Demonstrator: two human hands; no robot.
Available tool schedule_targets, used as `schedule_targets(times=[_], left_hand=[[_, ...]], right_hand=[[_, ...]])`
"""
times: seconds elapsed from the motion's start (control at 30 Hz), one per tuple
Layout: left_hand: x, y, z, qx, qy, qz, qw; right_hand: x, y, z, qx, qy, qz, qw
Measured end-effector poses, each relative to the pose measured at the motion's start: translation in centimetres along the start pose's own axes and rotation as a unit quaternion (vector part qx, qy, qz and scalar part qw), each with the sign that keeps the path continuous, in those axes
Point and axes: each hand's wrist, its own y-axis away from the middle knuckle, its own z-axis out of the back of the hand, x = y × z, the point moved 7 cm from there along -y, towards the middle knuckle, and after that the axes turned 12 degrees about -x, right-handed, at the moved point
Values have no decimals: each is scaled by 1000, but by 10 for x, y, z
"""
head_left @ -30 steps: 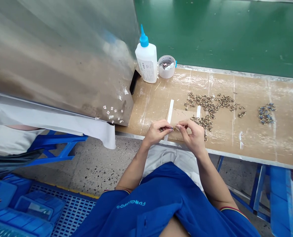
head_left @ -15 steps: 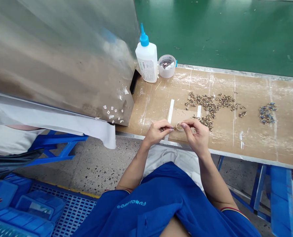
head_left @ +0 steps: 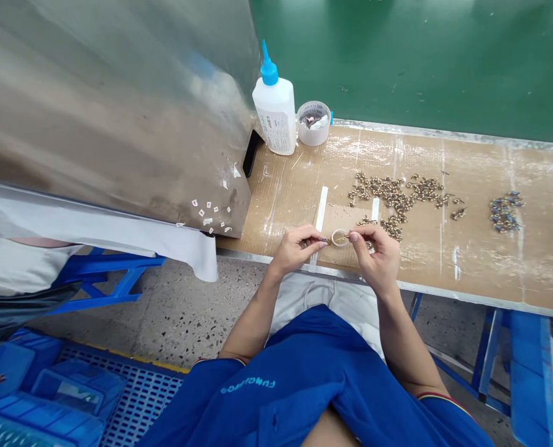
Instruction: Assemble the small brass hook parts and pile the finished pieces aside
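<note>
My left hand (head_left: 299,249) pinches a small brass part (head_left: 325,241) over a piece of brown cardboard (head_left: 346,218). My right hand (head_left: 376,257) holds a thin, pin-like wire (head_left: 344,237) between thumb and fingertip. A small pale ring (head_left: 338,238) sits between my hands, and the wire's tip reaches into it. Fingers partly hide the brass part. Beyond my right hand lies a loose heap of small brass parts (head_left: 393,198), and further right a smaller heap of blue-and-metal parts (head_left: 504,212).
Two white strips (head_left: 320,217) lie on the cardboard-covered bench (head_left: 444,261). A white glue bottle with a blue nozzle (head_left: 275,113) and a round tub (head_left: 313,123) stand at the back, beside a steel cabinet (head_left: 118,105). A green panel (head_left: 397,56) rises behind. Blue crates (head_left: 48,397) sit on the floor.
My right hand has moved slightly right, away from my left hand, and the ring between them now shows more fully. My left hand has barely moved.
</note>
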Motion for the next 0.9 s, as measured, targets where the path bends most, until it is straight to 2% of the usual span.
schedule_targets(times=[0.9], left_hand=[[3,1,1,-9,-3,17,1000]], right_hand=[[-6,2,-8,34,12,-5,999]])
